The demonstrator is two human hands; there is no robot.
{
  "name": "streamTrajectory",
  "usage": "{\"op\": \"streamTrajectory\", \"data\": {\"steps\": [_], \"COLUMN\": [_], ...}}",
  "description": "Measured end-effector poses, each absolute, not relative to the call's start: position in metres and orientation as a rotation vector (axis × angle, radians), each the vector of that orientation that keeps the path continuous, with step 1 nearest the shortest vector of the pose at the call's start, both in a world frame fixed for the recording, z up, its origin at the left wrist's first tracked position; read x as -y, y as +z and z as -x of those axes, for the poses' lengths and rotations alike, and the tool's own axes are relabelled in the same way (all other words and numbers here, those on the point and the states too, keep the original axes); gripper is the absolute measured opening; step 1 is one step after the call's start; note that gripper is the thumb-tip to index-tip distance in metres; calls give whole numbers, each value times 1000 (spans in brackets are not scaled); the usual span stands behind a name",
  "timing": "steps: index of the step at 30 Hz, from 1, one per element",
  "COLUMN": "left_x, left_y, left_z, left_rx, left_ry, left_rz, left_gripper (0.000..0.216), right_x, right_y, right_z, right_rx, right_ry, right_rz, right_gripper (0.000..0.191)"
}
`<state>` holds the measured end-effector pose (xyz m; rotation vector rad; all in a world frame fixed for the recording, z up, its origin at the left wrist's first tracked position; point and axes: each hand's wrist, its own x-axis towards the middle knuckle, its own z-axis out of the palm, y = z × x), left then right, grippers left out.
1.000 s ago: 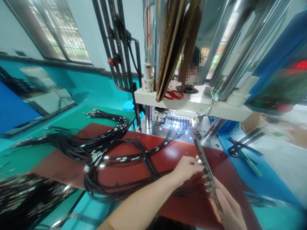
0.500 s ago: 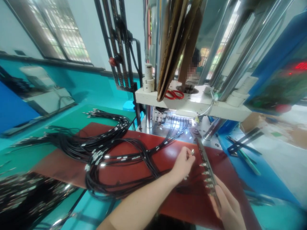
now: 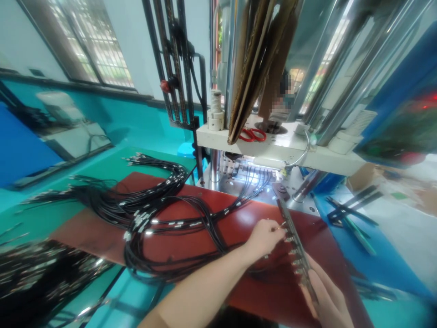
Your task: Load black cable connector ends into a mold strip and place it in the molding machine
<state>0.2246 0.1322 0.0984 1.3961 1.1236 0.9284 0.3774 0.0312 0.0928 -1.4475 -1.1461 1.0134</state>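
Machine: moulding press (image 3: 280, 150) with steel columns stands at the far edge of the bench, a pale platform across its middle and a lit opening below it.
Bench: teal bench (image 3: 102, 159) carries a dark red mat (image 3: 191, 241) that spreads from the press toward the person.
Cable pile: black cables (image 3: 143, 214) with small metal ends loop over the left half of the mat; several run up into the lit opening of the press.
Cardboard: folded brown sheets (image 3: 252, 68) lean upright on the platform.
Scissors: red-handled scissors (image 3: 252, 135) lie on the platform just beside the cardboard's foot.
Metal bar: long narrow bar (image 3: 296, 248) lies slantwise on the right part of the mat, from near the press down toward the person, with a row of metal cable ends sticking out of its left side.
Right hand: right hand (image 3: 326, 300) grips the near end of the bar, fingers closed round it from the right.
Left hand: left hand (image 3: 264, 237) sits just left of the bar near its middle, fingertips pinched on a small metal cable end (image 3: 282, 225) that touches the bar's left edge.
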Motion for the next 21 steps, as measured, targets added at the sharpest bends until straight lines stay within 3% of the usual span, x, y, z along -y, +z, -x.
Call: {"op": "streamTrajectory", "data": {"steps": [4, 9, 15, 21], "left_x": [-136, -137, -139, -143], "left_y": [93, 90, 99, 115], "left_z": [-225, -223, -217, -210], "left_rx": [-1078, -1098, -1108, -931], "left_ry": [918, 915, 1071, 938], "left_rz": [-1265, -1308, -1466, -827], "left_gripper": [22, 18, 28, 36], "right_x": [-33, -39, -37, -38], "right_y": [99, 99, 92, 124], "right_z": [-374, -367, -370, -361], "right_rx": [1177, 1276, 1086, 912], "right_ry": [944, 939, 1027, 1101], "right_rz": [1468, 1414, 1440, 1478], "right_gripper": [44, 32, 37, 43]}}
